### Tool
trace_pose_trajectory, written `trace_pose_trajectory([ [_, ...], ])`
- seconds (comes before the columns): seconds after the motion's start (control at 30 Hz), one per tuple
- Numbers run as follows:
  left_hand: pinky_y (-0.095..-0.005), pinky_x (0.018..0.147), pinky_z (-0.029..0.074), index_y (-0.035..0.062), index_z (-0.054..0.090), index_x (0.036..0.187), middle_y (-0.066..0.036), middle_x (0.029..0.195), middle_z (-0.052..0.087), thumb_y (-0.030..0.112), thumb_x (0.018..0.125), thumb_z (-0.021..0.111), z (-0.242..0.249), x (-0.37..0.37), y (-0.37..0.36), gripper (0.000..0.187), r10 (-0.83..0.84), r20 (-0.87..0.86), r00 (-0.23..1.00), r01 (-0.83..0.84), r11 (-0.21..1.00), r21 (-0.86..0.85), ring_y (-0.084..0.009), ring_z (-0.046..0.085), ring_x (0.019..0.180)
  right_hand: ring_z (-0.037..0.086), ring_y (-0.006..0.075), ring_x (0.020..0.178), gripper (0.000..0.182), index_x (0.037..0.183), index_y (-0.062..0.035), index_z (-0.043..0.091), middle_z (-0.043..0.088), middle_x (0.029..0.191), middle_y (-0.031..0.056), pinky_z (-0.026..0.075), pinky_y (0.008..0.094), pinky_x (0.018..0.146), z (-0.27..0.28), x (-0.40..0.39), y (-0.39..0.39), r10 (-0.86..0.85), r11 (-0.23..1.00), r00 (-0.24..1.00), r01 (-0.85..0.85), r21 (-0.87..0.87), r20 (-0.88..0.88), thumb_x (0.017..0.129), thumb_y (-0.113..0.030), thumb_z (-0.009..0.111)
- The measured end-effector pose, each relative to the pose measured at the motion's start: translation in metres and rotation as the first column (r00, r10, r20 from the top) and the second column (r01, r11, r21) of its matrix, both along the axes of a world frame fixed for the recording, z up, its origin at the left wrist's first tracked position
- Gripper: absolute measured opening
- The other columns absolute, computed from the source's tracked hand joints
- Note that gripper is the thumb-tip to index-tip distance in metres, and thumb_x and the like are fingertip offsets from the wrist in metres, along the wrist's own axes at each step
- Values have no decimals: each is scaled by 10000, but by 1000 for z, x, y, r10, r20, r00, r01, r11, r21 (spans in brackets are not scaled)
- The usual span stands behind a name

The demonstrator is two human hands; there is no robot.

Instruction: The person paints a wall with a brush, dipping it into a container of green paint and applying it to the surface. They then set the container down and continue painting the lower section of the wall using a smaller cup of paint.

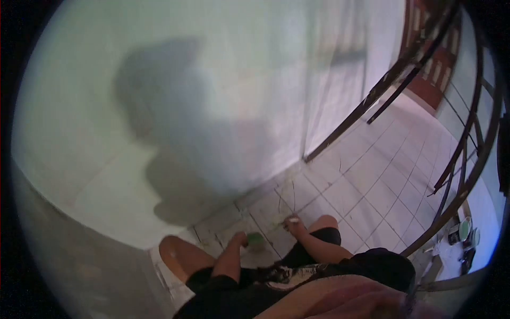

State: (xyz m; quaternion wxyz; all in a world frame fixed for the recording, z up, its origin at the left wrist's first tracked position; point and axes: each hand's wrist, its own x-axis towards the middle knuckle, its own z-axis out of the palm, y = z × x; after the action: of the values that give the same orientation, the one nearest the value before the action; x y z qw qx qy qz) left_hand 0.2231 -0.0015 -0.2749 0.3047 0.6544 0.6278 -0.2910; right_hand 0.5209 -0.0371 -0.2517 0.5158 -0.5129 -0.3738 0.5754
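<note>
Low between my knees, my left hand point(241, 239) is closed at the left side of a small green-topped object point(256, 239) with a paler lower part; its exact kind is too blurred to tell. My right hand point(292, 223) is over the floor near my right knee, with its fingers curled. A small whitish spot shows at those fingers, but I cannot make out whether it is something held. Both hands are close to the foot of the pale wall point(223, 127), which carries my large shadow.
White floor tiles point(366, 207) stretch away to the right. Dark, worn metal bars point(366, 106) slant across that side, with a curved frame point(465, 189) nearer me. Several containers, one with a green top point(465, 228), stand at the lower right. A reddish-brown door or panel point(433, 58) is farther back.
</note>
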Motion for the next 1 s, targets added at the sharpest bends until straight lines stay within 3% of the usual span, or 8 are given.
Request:
trace_pose_trajectory([
  [0.07, -405, 819, 486, 22, 670, 973, -181, 1000, 645, 209, 572, 803, 36, 23, 11, 461, -189, 52, 981, 188, 982, 21, -311, 624, 927, 615, 180, 680, 115, 940, -64, 532, 614, 790, 73, 508, 303, 579, 12, 11, 15, -56, 996, 998, 57, -74, 20, 883, -158, 565],
  [0.23, -409, 706, 522, -30, 657, 878, -194, 829, 669, 175, 739, 619, 51, 42, 41, 250, 198, 344, 918, -237, 968, 76, -308, 661, 772, 615, 185, 682, 124, 951, -64, 530, 609, 817, 88, 508, 308, 574, 3, 18, 43, -109, 994, 981, 109, -12, -159, 870, -151, 569],
  [0.33, -397, 676, 526, -13, 656, 809, -155, 773, 676, 180, 796, 556, 74, 58, 48, 218, 294, 443, 847, -367, 926, 89, -277, 661, 687, 552, 149, 675, 120, 928, -19, 558, 577, 791, 55, 456, 271, 618, -19, 27, 61, -234, 962, 956, 203, 180, 174, 865, -108, 607],
  [0.5, -367, 633, 532, 19, 669, 661, -110, 711, 681, 166, 756, 577, 98, 75, 60, 197, 517, 501, 694, -563, 824, -70, -244, 662, 627, 549, 120, 742, 102, 909, -11, 556, 574, 822, 62, 446, 269, 601, 34, 57, 65, -85, 972, 993, 64, -228, -84, 872, -98, 595],
  [0.63, -333, 647, 532, 16, 670, 655, -102, 683, 672, 166, 733, 596, 105, 86, 66, 185, -125, 294, 948, 26, 947, 320, -235, 662, 694, 564, 116, 684, 85, 880, -25, 540, 568, 779, 51, 468, 253, 575, 65, 93, 93, 59, 995, 996, -53, -88, 64, 873, -90, 594],
  [0.7, -349, 589, 530, -17, 662, 659, -133, 717, 675, 155, 718, 592, 191, 120, 85, 195, 565, 429, 705, -593, 801, -81, -214, 660, 615, 571, 119, 642, 86, 874, -32, 529, 567, 747, 48, 477, 251, 557, 69, 116, 117, 101, 990, 969, -121, 74, 227, 879, -92, 590],
  [0.77, -343, 574, 530, -37, 653, 735, -140, 720, 673, 147, 733, 592, 200, 140, 83, 193, 612, 524, 592, -668, 737, -106, -206, 660, 602, 606, 164, 682, 143, 978, -33, 523, 625, 826, 93, 507, 284, 570, 101, 126, 146, 229, 945, 973, -232, -229, -42, 876, -125, 565],
  [1.0, -329, 568, 535, -94, 536, 1058, -167, 732, 666, 99, 819, 565, 210, 182, 50, 308, 659, 641, 395, -803, 586, -107, -203, 665, 613, 621, 179, 710, 133, 983, -56, 511, 632, 859, 106, 500, 287, 578, 62, 156, 166, 82, 962, 993, -100, -255, -83, 885, -139, 547],
])
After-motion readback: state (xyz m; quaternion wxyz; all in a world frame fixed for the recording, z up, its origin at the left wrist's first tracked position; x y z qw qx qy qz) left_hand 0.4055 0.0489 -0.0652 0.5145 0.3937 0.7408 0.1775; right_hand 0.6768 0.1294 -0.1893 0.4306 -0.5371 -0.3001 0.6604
